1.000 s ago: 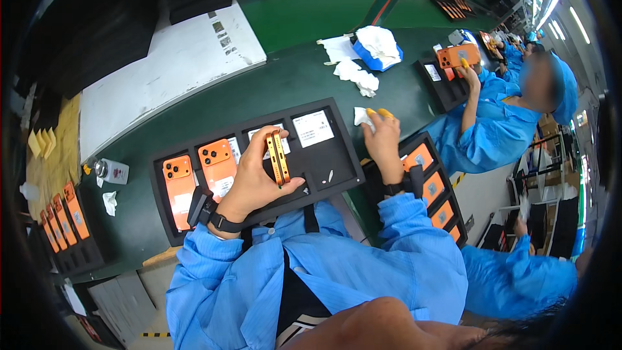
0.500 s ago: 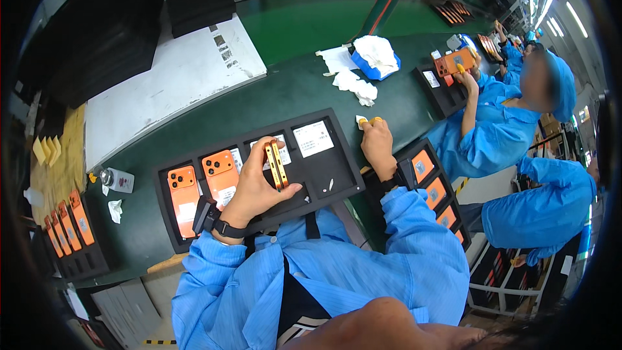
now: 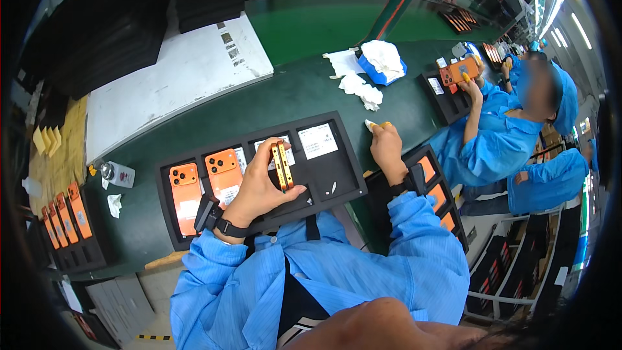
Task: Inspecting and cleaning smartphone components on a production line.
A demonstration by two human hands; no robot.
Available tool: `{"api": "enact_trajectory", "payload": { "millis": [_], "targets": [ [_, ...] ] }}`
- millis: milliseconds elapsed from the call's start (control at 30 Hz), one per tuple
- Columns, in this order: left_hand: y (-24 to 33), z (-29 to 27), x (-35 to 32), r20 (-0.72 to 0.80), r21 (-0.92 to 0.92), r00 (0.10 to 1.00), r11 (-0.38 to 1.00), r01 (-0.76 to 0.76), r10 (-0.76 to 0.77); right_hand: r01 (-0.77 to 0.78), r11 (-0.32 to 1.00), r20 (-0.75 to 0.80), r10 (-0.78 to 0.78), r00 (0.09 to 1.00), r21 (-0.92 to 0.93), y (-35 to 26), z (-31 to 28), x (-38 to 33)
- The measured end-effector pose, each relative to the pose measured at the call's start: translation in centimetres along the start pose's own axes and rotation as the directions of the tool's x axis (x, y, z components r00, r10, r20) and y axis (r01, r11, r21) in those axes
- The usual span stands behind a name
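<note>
Over a black compartmented tray (image 3: 353, 178), my left hand (image 3: 254, 191) is closed around two thin phones (image 3: 282, 167), held side by side with their gold-orange edges facing up. In the tray's left compartments lie an orange phone (image 3: 186, 198) and a second orange phone (image 3: 224, 176), camera ends away from me, each with a white label. Just right of the tray, my right hand (image 3: 387, 149) pinches a small white wipe (image 3: 370, 125) above the green bench. Yellow covers show on its fingertips. A white label sheet (image 3: 318, 141) lies in the far right compartment.
A second tray of orange phones (image 3: 440, 194) sits at my right. Beyond it, a co-worker (image 3: 502, 116) in blue handles an orange phone. White wipes in a blue pack (image 3: 382, 65) stand at the back. On the left are a bottle (image 3: 118, 174) and a rack of phones (image 3: 79, 210).
The view has shifted slightly, so the bench items sit a little differently. My hands keep the same holds. At the far right, a person in blue has changed posture.
</note>
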State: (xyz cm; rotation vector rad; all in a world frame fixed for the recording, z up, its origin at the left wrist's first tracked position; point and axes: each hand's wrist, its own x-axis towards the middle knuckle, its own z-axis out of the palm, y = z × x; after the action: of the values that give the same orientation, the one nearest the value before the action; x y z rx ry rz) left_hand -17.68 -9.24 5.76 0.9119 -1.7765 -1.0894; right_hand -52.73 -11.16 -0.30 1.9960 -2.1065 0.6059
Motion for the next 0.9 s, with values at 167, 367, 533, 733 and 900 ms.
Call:
{"api": "enact_trajectory", "payload": {
  "millis": [167, 367, 533, 733, 900],
  "targets": [
    [0.1, -0.1, 0.3, 0.059, -0.024, 0.998, 0.999, 0.038, -0.036, 0.053, 0.819, -0.032, -0.042, 0.999, 0.571, -5.6, -5.2, 0.5],
    [-0.3, 0.3, 0.4, 0.024, -0.025, 1.0, 1.0, 0.017, -0.017, 0.591, 0.588, -0.178, -0.61, 0.772, 0.552, -15.2, -10.5, 0.1],
    [-0.1, 0.1, -0.1, 0.027, -0.088, 0.998, 0.994, 0.066, -0.064, 0.725, 0.492, -0.31, -0.678, 0.666, 0.481, -16.9, -9.1, 0.1],
    [-0.2, 0.1, -0.1, -0.004, 0.008, 0.998, 0.998, -0.066, 0.066, 0.746, 0.57, -0.353, -0.658, 0.665, 0.344, -17.5, -8.2, 2.9],
    [-0.8, 0.1, 0.0, -0.002, -0.061, 1.0, 0.998, -0.031, 0.031, 0.765, 0.497, -0.328, -0.702, 0.632, 0.411, -17.3, -9.5, -1.1]
  ]
}}
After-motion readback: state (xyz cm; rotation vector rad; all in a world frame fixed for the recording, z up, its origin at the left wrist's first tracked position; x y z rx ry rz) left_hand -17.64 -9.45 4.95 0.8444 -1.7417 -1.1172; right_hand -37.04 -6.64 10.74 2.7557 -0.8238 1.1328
